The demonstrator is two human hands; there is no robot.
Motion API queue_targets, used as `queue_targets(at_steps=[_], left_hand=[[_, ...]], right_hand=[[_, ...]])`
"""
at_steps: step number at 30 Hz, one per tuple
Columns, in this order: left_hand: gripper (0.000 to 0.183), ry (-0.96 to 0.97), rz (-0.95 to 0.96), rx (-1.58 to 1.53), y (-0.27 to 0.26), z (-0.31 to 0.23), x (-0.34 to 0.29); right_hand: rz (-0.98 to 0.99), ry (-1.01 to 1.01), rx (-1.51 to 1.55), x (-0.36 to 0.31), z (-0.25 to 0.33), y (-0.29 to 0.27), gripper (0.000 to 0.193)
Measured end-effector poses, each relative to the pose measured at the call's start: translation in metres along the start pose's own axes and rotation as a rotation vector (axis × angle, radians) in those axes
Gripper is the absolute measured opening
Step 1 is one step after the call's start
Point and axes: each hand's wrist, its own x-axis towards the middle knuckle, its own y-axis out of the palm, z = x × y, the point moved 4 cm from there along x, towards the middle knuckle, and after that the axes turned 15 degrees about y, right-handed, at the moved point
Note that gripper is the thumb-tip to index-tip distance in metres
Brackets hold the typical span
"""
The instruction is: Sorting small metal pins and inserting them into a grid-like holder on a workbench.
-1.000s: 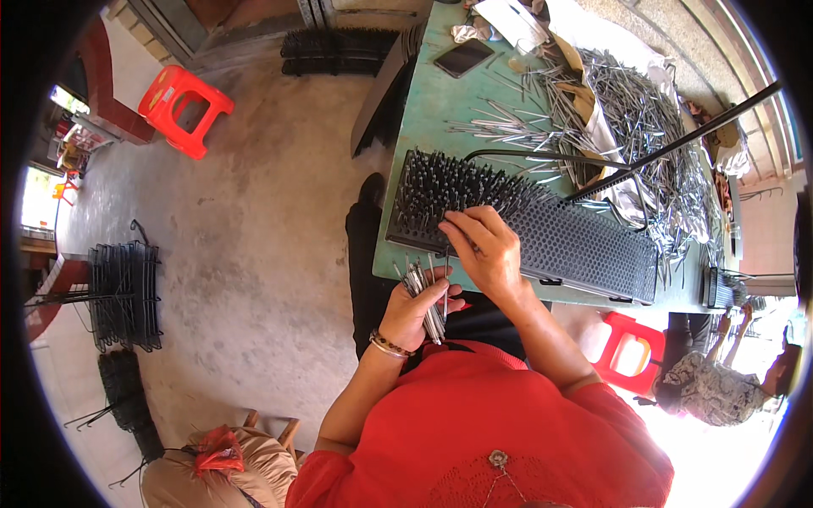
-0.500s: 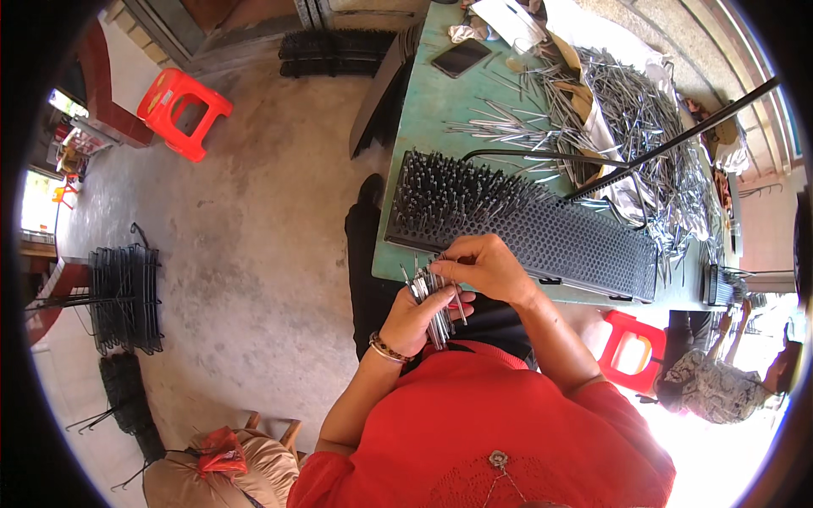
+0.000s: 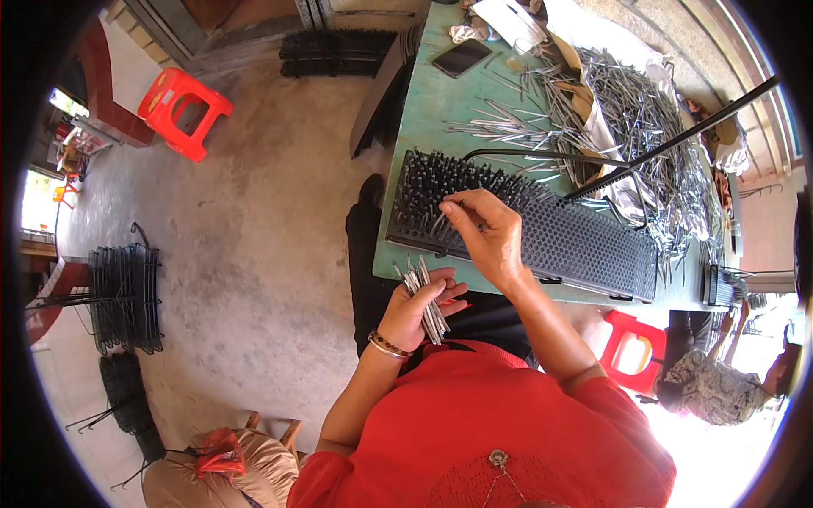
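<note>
My left hand [image 3: 405,320] is closed around a loose bundle of thin metal rods [image 3: 433,315], held just off the table's near edge. The rods point up and away, with their ends uneven. Above the long black perforated rack [image 3: 593,250], my right hand [image 3: 493,233] has thumb and forefinger pinched on a thin metal rod, hard to make out against the others. Many dark-tipped rods [image 3: 457,182] stand upright in the left part of the rack. Bare holes show over its right part.
A big heap of loose rods [image 3: 631,102] lies on paper wrapping on the green table [image 3: 432,102]. Black bent bars [image 3: 669,140] cross above the rack's far side. A phone [image 3: 461,57] lies farther back. Red stools [image 3: 182,114] stand on the floor; another person [image 3: 720,381] is at right.
My right hand has moved from the bundle, up and forward to the rods standing in the rack. My left hand stays nearly in place, its fingers a little looser round the bundle.
</note>
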Motion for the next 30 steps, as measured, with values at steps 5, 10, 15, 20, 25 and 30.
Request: queue_targets(at_steps=[5, 10, 15, 20, 25, 30], left_hand=[[0.028, -0.001, 0.007, 0.0, 0.0, -0.002, 0.0], [0.028, -0.007, 0.004, 0.003, -0.001, -0.002, 0.0], [0.028, -0.02, -0.007, 0.006, -0.001, -0.001, 0.0], [0.028, -0.029, 0.0, 0.007, 0.0, 0.0, 0.0], [0.028, -0.025, 0.008, 0.015, -0.003, 0.001, 0.001], [0.028, -0.029, 0.001, 0.004, -0.002, 0.002, 0.0]], right_hand=[[-0.029, -0.049, -0.014, -0.003, -0.002, 0.004, 0.013], [-0.127, -0.05, 0.042, -0.004, -0.007, 0.006, 0.013], [-0.134, -0.19, -0.087, -0.006, -0.001, 0.006, 0.015], [-0.079, -0.369, -0.159, -0.005, 0.004, 0.008, 0.018], [-0.083, -0.392, -0.181, -0.008, 0.0, 0.012, 0.02], [-0.11, -0.39, -0.263, -0.012, -0.001, 0.011, 0.022]])
